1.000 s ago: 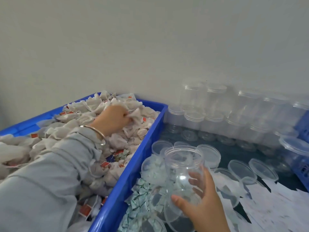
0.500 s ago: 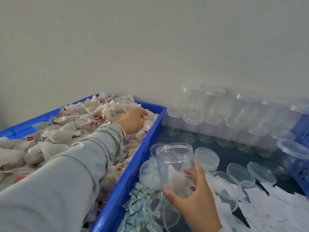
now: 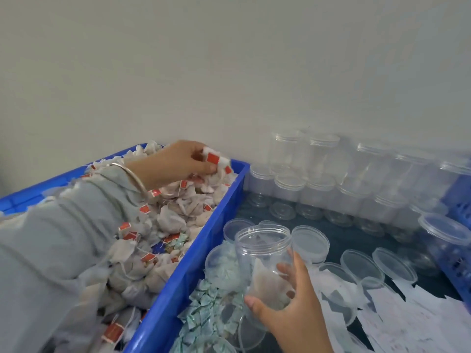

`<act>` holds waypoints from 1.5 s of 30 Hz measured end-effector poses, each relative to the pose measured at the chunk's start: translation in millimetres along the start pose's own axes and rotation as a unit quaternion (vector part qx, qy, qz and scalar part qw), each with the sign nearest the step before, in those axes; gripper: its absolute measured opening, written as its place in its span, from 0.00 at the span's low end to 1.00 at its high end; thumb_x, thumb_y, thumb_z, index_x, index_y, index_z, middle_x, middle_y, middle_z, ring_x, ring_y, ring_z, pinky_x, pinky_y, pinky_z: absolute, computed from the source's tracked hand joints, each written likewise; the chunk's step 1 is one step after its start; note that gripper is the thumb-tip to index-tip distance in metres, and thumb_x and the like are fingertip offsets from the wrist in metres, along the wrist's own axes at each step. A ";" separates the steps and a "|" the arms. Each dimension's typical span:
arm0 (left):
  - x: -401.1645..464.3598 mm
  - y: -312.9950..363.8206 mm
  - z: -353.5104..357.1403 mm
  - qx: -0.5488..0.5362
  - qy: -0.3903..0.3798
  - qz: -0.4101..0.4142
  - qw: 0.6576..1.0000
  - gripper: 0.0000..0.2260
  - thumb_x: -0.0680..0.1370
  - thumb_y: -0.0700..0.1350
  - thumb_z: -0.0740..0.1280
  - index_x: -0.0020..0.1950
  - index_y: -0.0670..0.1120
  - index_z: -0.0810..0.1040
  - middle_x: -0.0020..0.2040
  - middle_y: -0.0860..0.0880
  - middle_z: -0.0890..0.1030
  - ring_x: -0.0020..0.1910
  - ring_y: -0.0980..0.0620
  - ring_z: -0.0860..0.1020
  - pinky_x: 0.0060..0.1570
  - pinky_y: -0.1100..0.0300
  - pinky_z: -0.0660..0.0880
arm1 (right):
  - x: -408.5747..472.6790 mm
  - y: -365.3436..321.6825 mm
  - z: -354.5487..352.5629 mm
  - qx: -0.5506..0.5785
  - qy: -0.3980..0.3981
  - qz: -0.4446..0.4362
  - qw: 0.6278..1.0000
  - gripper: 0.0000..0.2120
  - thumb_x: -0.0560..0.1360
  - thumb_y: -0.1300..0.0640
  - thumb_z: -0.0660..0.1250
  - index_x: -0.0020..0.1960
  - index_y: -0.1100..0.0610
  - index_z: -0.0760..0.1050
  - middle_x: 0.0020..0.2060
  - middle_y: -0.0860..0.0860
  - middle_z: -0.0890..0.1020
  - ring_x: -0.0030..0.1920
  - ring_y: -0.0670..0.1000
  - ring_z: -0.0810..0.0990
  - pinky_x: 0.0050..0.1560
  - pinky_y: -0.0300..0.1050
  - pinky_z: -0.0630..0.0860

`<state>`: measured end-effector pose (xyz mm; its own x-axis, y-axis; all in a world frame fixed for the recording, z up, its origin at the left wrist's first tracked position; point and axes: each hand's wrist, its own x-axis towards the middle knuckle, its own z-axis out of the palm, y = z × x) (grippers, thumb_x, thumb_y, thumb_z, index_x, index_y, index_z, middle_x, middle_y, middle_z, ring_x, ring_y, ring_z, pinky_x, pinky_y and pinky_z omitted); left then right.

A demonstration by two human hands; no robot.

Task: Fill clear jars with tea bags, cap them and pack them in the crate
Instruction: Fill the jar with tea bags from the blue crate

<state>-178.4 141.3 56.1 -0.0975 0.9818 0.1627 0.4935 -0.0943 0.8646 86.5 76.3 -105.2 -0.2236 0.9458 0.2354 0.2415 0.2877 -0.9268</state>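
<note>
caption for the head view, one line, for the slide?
Left hand lifts tea bags from the blue bin while the right hand holds an open clear jar.

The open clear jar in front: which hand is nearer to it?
Right. The right hand grips the open jar around its lower half. The left hand is apart from it, over the blue bin, pinching a tea bag.

One head-worn view looks down, close over the blue bin [image 3: 193, 271].

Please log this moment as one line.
left hand: pinches white tea bag | right hand: holds uncapped clear plastic jar | stage: filling
</note>
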 end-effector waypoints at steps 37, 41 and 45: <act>80.7 -80.7 44.0 0.553 -0.032 0.006 0.832 0.14 0.77 0.43 0.65 0.63 0.44 0.72 0.62 0.44 0.75 0.58 0.46 0.75 0.56 0.57 0.69 | -16.4 -3.0 -7.3 0.036 -0.022 -0.014 0.999 0.53 0.49 0.46 0.82 0.68 0.34 0.60 0.56 0.35 0.77 0.54 0.33 0.76 0.51 0.29 0.74; 79.8 -92.0 68.7 0.522 -0.075 -0.016 0.849 0.07 0.77 0.38 0.60 0.49 0.43 0.78 0.52 0.46 0.81 0.51 0.47 0.79 0.54 0.55 0.74 | -17.1 -8.5 -14.0 0.006 -0.016 -0.094 0.995 0.45 0.55 0.63 0.81 0.57 0.25 0.67 0.46 0.35 0.82 0.45 0.36 0.82 0.42 0.24 0.74; 71.1 -78.0 48.3 0.510 0.004 0.022 0.860 0.05 0.79 0.42 0.60 0.48 0.44 0.75 0.51 0.44 0.79 0.51 0.44 0.77 0.48 0.58 0.70 | -22.9 -2.6 -5.8 -0.034 0.069 -0.059 0.995 0.49 0.47 0.66 0.84 0.57 0.33 0.68 0.50 0.36 0.79 0.53 0.37 0.78 0.55 0.38 0.75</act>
<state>-182.0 226.4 -22.7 -0.0632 0.9794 0.1916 0.9978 0.0663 -0.0096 96.5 54.8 -106.5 -0.1230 0.9150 0.3841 0.2849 0.4034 -0.8696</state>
